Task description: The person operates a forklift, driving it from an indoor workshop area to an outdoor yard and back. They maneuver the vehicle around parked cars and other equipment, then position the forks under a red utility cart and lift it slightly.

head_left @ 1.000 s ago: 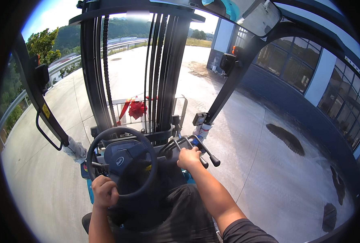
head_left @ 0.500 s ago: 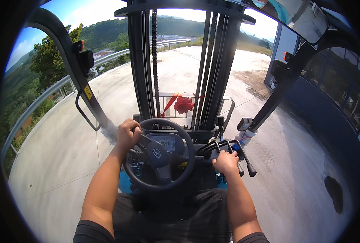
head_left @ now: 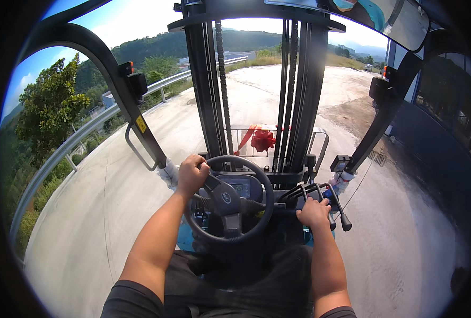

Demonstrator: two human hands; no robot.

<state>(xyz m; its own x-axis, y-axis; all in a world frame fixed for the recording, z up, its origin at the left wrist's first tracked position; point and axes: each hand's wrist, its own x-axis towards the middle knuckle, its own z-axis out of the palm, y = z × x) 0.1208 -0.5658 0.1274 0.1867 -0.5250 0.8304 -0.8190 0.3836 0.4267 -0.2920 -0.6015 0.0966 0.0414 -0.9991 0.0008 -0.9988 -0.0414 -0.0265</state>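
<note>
My left hand (head_left: 194, 172) is closed at the upper left of a black steering wheel (head_left: 269, 199); whether it grips the rim or a knob there is hidden. My right hand (head_left: 314, 213) is wrapped over a control lever at the right of the dash, its fingers hiding the grip. Beside it, another bent black lever (head_left: 346, 222) ends in a free knob. A small display panel (head_left: 242, 185) shows behind the wheel. Ahead stands the forklift's black mast (head_left: 198, 79) with its chains.
A red ribbon bow (head_left: 262, 140) hangs on the load backrest (head_left: 320, 139) ahead. A metal guardrail (head_left: 100, 121) runs along the left, with trees beyond. On the right stands a dark building wall (head_left: 426, 143). Pale concrete (head_left: 81, 217) surrounds the forklift; a drain grate (head_left: 377, 157) lies ahead right.
The cab has shifted right in the picture. The drain grate and building have come nearer relative to it, so the forklift has moved forward. Both hands keep their places.
</note>
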